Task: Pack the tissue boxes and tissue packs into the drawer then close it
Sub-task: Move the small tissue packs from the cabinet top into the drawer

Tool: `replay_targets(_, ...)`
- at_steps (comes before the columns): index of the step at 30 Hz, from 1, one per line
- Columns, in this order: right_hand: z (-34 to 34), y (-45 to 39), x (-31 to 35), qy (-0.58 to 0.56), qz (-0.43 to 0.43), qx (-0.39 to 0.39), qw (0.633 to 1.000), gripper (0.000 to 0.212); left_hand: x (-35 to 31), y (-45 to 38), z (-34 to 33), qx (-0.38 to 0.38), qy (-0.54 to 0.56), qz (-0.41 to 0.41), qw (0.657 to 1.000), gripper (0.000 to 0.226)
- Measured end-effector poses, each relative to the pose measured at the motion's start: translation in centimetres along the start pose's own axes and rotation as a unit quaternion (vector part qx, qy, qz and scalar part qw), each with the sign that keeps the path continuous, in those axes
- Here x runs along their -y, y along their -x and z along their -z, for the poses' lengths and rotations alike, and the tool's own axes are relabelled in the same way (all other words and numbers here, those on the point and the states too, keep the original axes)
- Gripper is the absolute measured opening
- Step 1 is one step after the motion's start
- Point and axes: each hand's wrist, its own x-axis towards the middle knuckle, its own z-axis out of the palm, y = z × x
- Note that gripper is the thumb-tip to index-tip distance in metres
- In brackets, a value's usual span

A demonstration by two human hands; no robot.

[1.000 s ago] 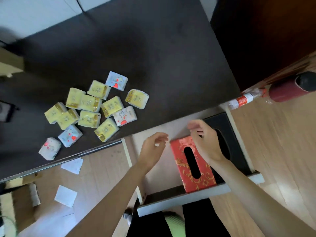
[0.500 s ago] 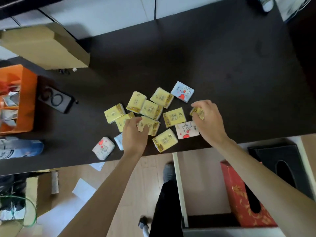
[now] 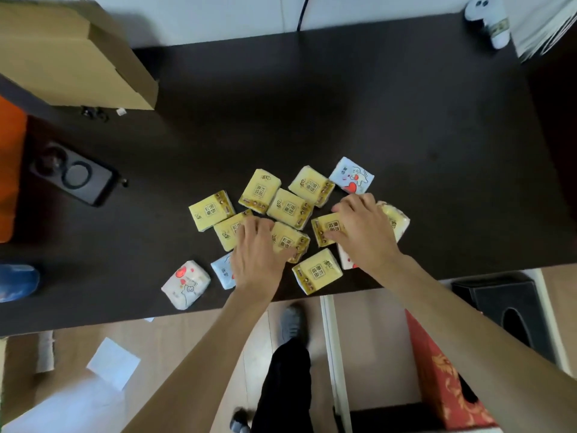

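Note:
Several yellow tissue packs [image 3: 290, 208] lie clustered on the dark table [image 3: 374, 120], with white and pale blue patterned packs [image 3: 352, 175] at the cluster's edges. My left hand [image 3: 256, 254] is curled over a yellow pack [image 3: 288, 242] in the middle. My right hand [image 3: 362, 232] covers another yellow pack [image 3: 327, 228] and touches a pale yellow one [image 3: 396, 218] beside it. Below the table's near edge the drawer [image 3: 335, 354] stands pulled out. It holds a red patterned tissue box [image 3: 443, 370] and a black tissue box [image 3: 512, 310].
A cardboard box [image 3: 71, 51] and an orange bin [image 3: 9, 170] stand at the table's left, near a black device [image 3: 75, 178]. A white bottle [image 3: 490, 23] lies at the far right corner. Paper sheets [image 3: 114, 362] lie on the wooden floor beside my leg [image 3: 287, 385].
Both hands left the red box in the drawer and reached up to the tissue packs on the table. They have now closed down onto yellow packs.

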Motion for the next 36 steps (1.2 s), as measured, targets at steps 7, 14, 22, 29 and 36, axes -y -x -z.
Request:
replay_targets(7, 1.3, 1.6, -0.2, -0.111, 0.007, -0.071, 0.991, 0.028, -1.0, 1.3, 1.5, -0.023, 0.075, -0.009, 0.997, 0.041)
replay_targets(14, 4.0, 9.0, -2.9, -0.441, -0.088, -0.193, 0.872, 0.023, -2.3, 5.1, 4.1, -0.026, 0.193, -0.056, 0.979, 0.032)
replay_targets(22, -1.0, 21.8, -11.3, -0.375, -0.120, -0.033, 0.919, 0.021, -5.2, 14.2, -3.6, 0.113, 0.122, -0.125, 0.978, 0.032)
replay_targets(29, -5.5, 21.4, -14.5, -0.232, 0.005, 0.108, 0.967, 0.034, -6.9, 14.8, -12.1, 0.205, -0.041, -0.190, 0.959, 0.032)
replay_targets(36, -8.5, 16.1, -14.8, -0.094, 0.113, 0.143, 0.979, 0.024, -6.8, 10.2, -17.1, 0.156, -0.230, -0.283, 0.918, 0.035)
